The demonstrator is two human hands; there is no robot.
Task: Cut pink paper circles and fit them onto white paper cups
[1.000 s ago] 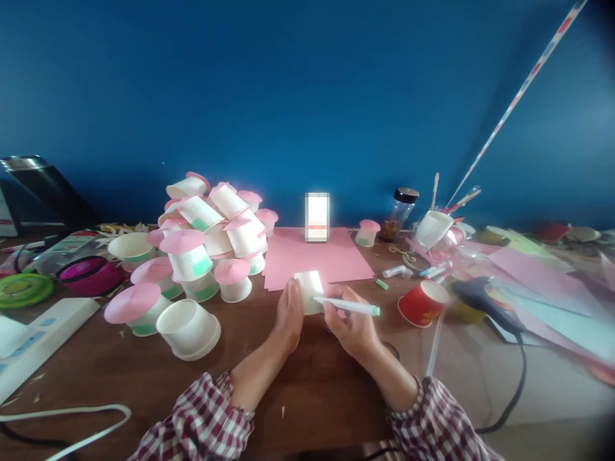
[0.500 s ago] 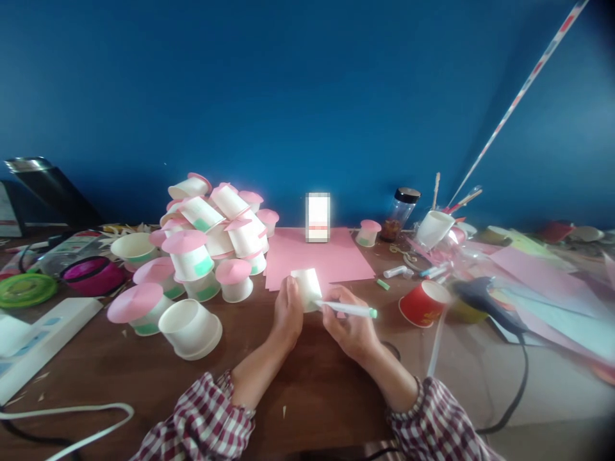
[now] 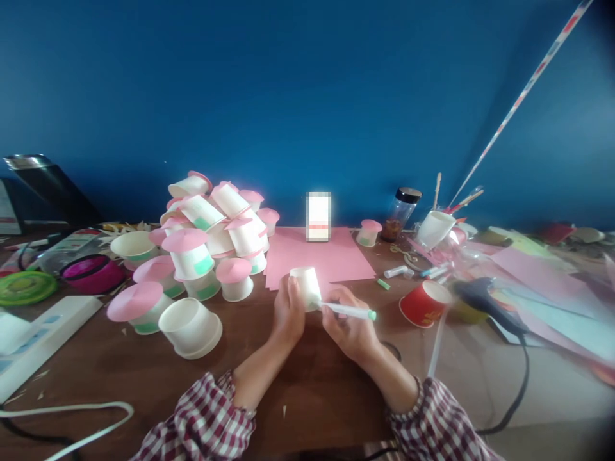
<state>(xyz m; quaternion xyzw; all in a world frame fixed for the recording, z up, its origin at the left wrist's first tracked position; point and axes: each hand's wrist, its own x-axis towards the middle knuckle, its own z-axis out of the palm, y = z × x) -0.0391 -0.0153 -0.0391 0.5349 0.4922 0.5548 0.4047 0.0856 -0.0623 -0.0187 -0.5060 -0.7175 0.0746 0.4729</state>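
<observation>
A white paper cup (image 3: 305,285) is tilted in front of me, and my left hand (image 3: 289,310) is closed around its left side. My right hand (image 3: 353,323) grips a felt-tip pen (image 3: 348,310) with a pale barrel and a green end. The pen's tip touches or nearly touches the lower right of the cup, where a faint green mark shows. To the left stands a heap of white cups with pink paper tops (image 3: 185,250), several bearing green patches. A plain white cup (image 3: 189,328) tilts just in front of that heap.
Pink paper sheets (image 3: 312,256) lie behind my hands. On the right are a red paper cup (image 3: 425,303), a green pen cap (image 3: 383,284), a dark glue gun (image 3: 490,307) with its cable, and a jar (image 3: 403,211). A power strip (image 3: 52,336) lies on the left.
The cup in my left hand has turned and tipped slightly, and a faint green mark now shows near the pen tip. My right hand has barely moved.
</observation>
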